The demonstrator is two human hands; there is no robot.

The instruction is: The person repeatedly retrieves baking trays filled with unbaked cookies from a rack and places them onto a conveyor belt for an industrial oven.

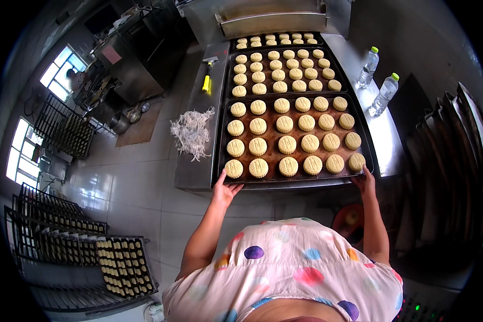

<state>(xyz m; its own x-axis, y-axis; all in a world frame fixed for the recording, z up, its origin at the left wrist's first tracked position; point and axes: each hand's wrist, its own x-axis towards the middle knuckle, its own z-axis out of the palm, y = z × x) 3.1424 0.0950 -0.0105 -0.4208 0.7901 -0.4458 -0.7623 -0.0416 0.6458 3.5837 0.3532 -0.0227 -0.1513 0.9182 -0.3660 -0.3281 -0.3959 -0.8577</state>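
Twenty-four pale round cakes (287, 144) sit four rows by six on the near tray (272, 154), which lies straight ahead of the person on the metal counter (198, 172), long axis left to right, far edge appearing to abut the middle tray (268, 71). Left hand (226, 191) and right hand (365, 182), about equally near, grip its two near corners; finger reach underneath is hidden.
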